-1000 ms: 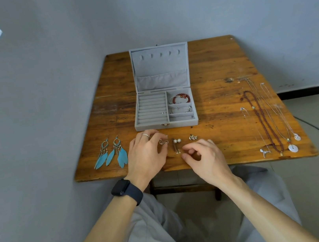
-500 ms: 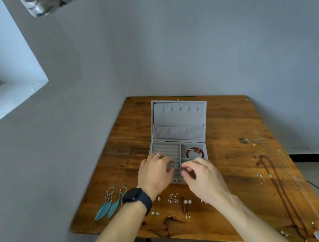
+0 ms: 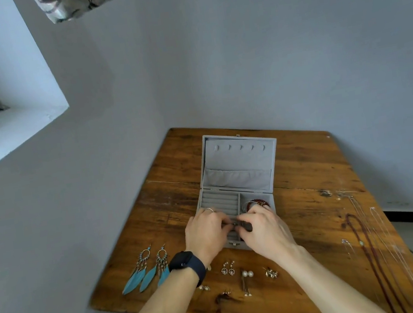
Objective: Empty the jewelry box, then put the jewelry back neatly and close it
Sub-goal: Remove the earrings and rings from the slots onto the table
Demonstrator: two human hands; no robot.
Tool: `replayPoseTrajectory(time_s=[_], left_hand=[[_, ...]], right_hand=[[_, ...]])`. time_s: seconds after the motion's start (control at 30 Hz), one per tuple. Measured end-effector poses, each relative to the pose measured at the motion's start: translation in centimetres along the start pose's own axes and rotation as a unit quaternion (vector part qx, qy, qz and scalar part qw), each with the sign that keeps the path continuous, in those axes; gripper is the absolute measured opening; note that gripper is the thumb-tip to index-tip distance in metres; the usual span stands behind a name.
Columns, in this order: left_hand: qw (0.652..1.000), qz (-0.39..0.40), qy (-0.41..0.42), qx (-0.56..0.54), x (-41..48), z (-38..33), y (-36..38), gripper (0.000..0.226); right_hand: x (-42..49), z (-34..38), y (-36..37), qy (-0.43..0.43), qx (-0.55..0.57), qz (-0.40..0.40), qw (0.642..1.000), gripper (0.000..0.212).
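Note:
A grey jewelry box [image 3: 239, 167] stands open on the wooden table [image 3: 310, 194], its lid upright. A red bead bracelet [image 3: 256, 203] lies in its right compartment. My left hand [image 3: 207, 232] and my right hand [image 3: 264, 230] meet over the ring rolls at the box's front. Their fingertips pinch a small metal piece between them; what it is I cannot make out. Blue feather earrings [image 3: 147, 272] lie at the front left. Heart earrings [image 3: 228, 269], pearl earrings [image 3: 246, 275] and a small silver pair [image 3: 271, 273] lie in front of the box.
Several necklaces [image 3: 375, 251], one of dark red beads, stretch along the table's right side. A grey wall runs along the table's left and back edges. A window recess [image 3: 5, 106] is at the upper left. A dark watch [image 3: 188, 263] sits on my left wrist.
Both hands left the earrings at the table's front and moved up to the box's ring section. The camera tilted up, showing more wall and the window.

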State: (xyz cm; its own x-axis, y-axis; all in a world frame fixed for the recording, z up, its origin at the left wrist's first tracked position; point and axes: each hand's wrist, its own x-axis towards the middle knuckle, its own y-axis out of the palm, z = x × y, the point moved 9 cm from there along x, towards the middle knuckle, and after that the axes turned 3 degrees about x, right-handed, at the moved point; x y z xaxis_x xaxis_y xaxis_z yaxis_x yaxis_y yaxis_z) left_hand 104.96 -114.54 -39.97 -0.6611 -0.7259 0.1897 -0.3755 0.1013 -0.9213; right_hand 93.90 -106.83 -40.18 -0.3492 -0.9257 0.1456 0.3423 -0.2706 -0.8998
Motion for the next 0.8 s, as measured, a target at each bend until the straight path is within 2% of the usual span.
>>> replayPoseTrajectory(time_s=[0.23,0.5,0.63,0.7,0.8], left_hand=[[0.994,0.004,-0.054,-0.098,-2.0,2.7,-1.0,0.014],[0.99,-0.038,-0.068,-0.114,-6.2,5.2,-3.9,0.014],[0.99,-0.041,-0.072,-0.115,-7.3,5.6,-4.4,0.015],[0.99,-0.042,-0.066,-0.113,-7.7,5.3,-4.6,0.015],[0.99,-0.053,-0.043,-0.123,-8.5,3.8,-4.8,0.013]], right_hand=[[0.4,0.5,0.2,0.001,-0.032,0.005,0.999,0.037],[0.4,1.6,0.4,-0.005,-0.063,-0.03,0.998,0.022],[0.7,2.1,0.4,-0.005,-0.074,-0.02,0.997,0.019],[0.3,2.1,-0.2,0.011,-0.02,-0.027,0.999,0.016],[-3.1,1.6,-2.6,0.037,0.146,-0.089,0.985,0.009]])
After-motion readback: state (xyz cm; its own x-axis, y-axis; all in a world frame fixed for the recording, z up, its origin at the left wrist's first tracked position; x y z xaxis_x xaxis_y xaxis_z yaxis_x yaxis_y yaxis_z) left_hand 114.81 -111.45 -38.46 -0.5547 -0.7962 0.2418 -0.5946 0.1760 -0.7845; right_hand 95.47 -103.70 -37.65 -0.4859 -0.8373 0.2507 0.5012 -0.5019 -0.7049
